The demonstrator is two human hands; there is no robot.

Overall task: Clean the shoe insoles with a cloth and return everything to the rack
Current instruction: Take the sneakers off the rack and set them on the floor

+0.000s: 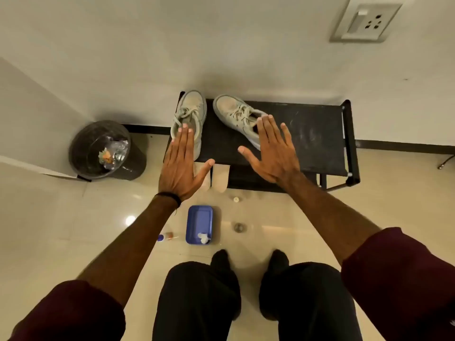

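Two pale sneakers stand on the black shoe rack [307,134]: the left shoe [190,107] and the right shoe [232,110]. Two beige insoles [220,177] hang over the rack's front edge, side by side. My left hand [179,166] is spread flat, palm down, in front of the left shoe and partly covers the left insole. My right hand [273,148] is spread flat in front of the right shoe's heel. Neither hand holds anything. On the floor lies a blue tray [198,223] with a crumpled white cloth [203,238] in its near corner.
A black bin [105,148] with rubbish stands in the left corner. A small bottle [166,237] lies left of the tray. A white cap [236,199] and a floor drain [239,227] are on the tiles. A wall socket [366,20] is upper right. My legs are at the bottom.
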